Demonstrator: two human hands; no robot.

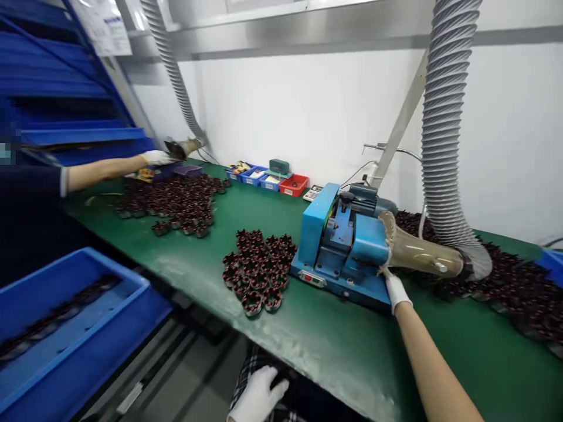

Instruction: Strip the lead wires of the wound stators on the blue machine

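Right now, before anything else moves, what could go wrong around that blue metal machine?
1. The white-gloved right hand is at the blue metal machine, just below the mouth of the translucent brown funnel; it might snag if anything there turns. Its fingertips are hidden.
2. The dark, ring-shaped parts with reddish spots crowd the machine's left side, the nearest close to the green tabletop's front edge; a bump could knock some off.
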